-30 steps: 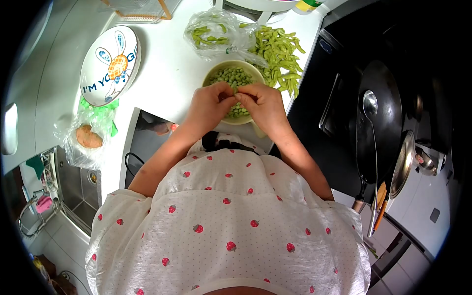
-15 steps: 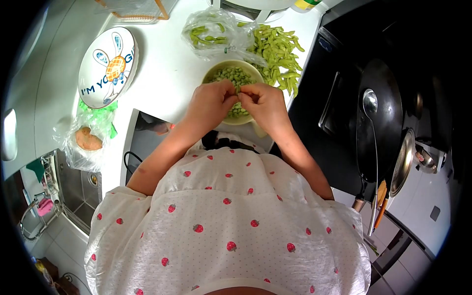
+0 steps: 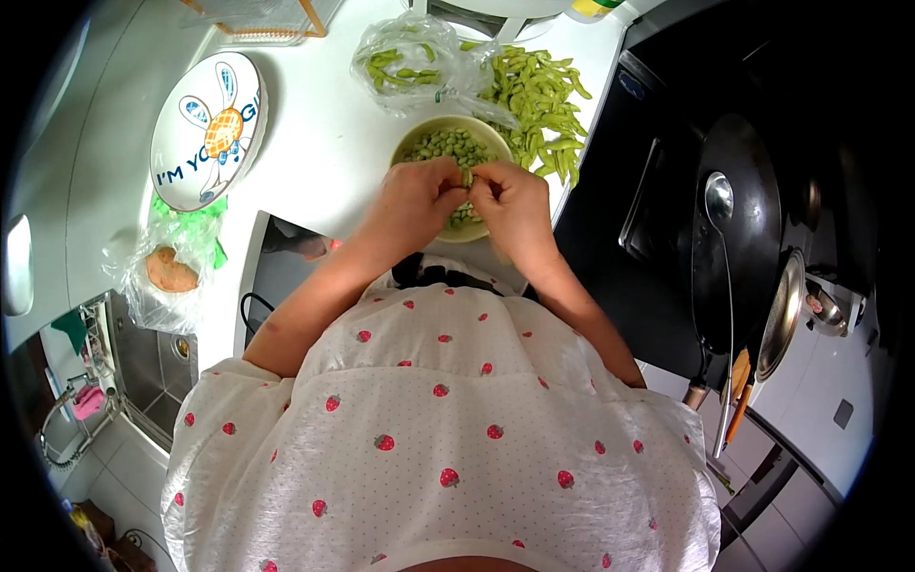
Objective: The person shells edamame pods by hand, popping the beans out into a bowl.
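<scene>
Over a pale yellow bowl (image 3: pixel 398 143) of shelled green soybeans (image 3: pixel 456 145), my two hands meet fingertip to fingertip. My left hand (image 3: pixel 421 194) pinches a green soybean pod (image 3: pixel 467 178) from one side. Opposite it, my right hand (image 3: pixel 513 198) has its fingers closed on the same pod. The hands cover the bowl's middle and part of its near rim. Just behind the bowl lies a heap of unshelled soybean pods (image 3: pixel 538 100). Beside the heap sits a clear plastic bag (image 3: pixel 405 62) with several pods inside.
At the left, a white plate (image 3: pixel 181 124) with a rabbit print stands near a bagged potato (image 3: pixel 172 271) and the sink (image 3: pixel 143 353). Right of the counter is a black cooktop (image 3: pixel 610 210), with a wok (image 3: pixel 739 238) and a long-handled ladle (image 3: pixel 720 200) in it.
My right hand has shifted slightly left and its fingers have bent more. The pod now shows upright between the fingertips. The rest looks the same.
</scene>
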Tool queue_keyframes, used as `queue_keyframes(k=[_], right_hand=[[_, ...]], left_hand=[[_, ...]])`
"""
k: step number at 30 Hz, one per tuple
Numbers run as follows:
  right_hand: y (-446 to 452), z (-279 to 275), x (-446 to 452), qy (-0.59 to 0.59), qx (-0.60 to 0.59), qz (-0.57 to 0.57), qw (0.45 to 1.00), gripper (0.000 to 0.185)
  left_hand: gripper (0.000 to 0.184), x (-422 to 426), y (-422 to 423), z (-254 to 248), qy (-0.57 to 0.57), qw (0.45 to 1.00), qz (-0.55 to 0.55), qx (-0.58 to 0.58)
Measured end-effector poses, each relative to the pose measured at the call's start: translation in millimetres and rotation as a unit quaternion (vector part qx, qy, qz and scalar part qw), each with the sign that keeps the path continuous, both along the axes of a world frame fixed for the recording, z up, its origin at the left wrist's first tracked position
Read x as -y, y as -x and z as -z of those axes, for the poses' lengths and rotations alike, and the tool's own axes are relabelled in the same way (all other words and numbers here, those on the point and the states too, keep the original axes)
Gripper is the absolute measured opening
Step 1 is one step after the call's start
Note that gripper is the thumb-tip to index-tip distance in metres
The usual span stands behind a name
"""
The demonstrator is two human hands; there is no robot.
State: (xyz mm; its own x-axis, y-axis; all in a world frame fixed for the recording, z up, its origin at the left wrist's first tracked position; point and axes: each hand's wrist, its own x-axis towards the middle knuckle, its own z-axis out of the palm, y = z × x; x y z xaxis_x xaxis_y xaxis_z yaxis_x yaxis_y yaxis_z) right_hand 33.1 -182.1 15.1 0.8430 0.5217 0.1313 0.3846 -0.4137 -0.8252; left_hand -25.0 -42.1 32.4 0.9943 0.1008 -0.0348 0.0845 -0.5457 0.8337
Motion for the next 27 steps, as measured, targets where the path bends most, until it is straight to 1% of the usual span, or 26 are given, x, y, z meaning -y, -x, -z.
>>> queue_keyframes(k=[1, 2, 3, 4, 6, 7, 9, 10, 12, 15, 16, 18, 19, 21, 22, 24, 25, 27], right_hand=[[-2.2, -0.1, 1.2, -0.015, -0.064, -0.003, 0.998, 0.009], [-4.1, -3.1, 1.0, -0.039, -0.140, 0.008, 0.989, 0.011], [-5.7, -10.6, 0.8, -0.062, -0.216, 0.020, 0.974, 0.012], [-6.6, -14.6, 1.1, -0.085, -0.289, 0.032, 0.953, 0.013], [-6.7, -14.1, -0.4, -0.079, -0.283, 0.049, 0.955, 0.014], [-6.0, -13.3, -1.6, -0.075, -0.281, 0.056, 0.955, 0.014], [-5.9, -2.6, -1.8, -0.043, -0.168, 0.045, 0.984, 0.012], [-6.5, 0.2, -1.7, -0.026, -0.110, 0.039, 0.993, 0.012], [-8.4, -3.7, -0.8, 0.007, -0.110, 0.048, 0.993, 0.012], [-9.7, -8.6, -0.8, 0.043, -0.093, 0.058, 0.993, 0.010], [-10.0, -9.4, -0.7, 0.053, -0.084, 0.061, 0.993, 0.010], [-8.9, -10.3, -1.3, 0.070, 0.002, 0.060, 0.996, 0.010], [-7.7, -10.5, -1.9, 0.079, 0.044, 0.059, 0.994, 0.010], [-4.1, -11.9, -3.1, 0.093, 0.057, 0.043, 0.993, 0.011], [-3.1, -12.8, -4.1, 0.100, 0.063, 0.034, 0.992, 0.012], [-3.0, -15.1, -6.0, 0.086, 0.008, 0.039, 0.995, 0.011], [-3.3, -16.0, -6.0, 0.079, -0.019, 0.043, 0.996, 0.011], [-4.8, -16.2, -3.2, 0.104, -0.015, 0.043, 0.994, 0.011]], left_hand=[[0.010, -0.9, -0.1, 2.2, 0.110, 0.993, -0.021, -0.046], [0.009, -2.2, -0.5, 6.7, 0.218, 0.971, -0.041, -0.090], [0.009, -2.6, -0.6, 10.8, 0.324, 0.934, -0.058, -0.135], [0.009, -3.4, -0.4, 13.5, 0.374, 0.915, -0.055, -0.140], [0.010, -6.8, -0.3, 17.0, 0.469, 0.869, -0.052, -0.146], [0.011, -7.8, -0.7, 17.7, 0.472, 0.866, -0.055, -0.158], [0.012, -8.0, -2.1, 18.8, 0.478, 0.858, -0.059, -0.180], [0.012, -6.7, -2.3, 19.3, 0.508, 0.837, -0.076, -0.188], [0.013, -3.8, -2.4, 20.3, 0.565, 0.792, -0.108, -0.203], [0.014, -2.3, -2.7, 21.5, 0.585, 0.778, -0.134, -0.187], [0.014, -1.3, -3.1, 21.6, 0.565, 0.795, -0.145, -0.167], [0.015, 0.5, -4.4, 21.5, 0.524, 0.826, -0.169, -0.125], [0.014, 1.4, -4.9, 20.2, 0.492, 0.848, -0.159, -0.117], [0.013, 3.7, -4.6, 16.9, 0.427, 0.888, -0.139, -0.100], [0.013, 5.4, -4.0, 17.4, 0.359, 0.917, -0.161, -0.070], [0.014, 9.0, -3.1, 20.2, 0.216, 0.955, -0.202, -0.009], [0.014, 8.7, -2.4, 20.9, 0.229, 0.954, -0.193, 0.005], [0.013, 6.3, 1.3, 22.3, 0.253, 0.951, -0.177, 0.030]])
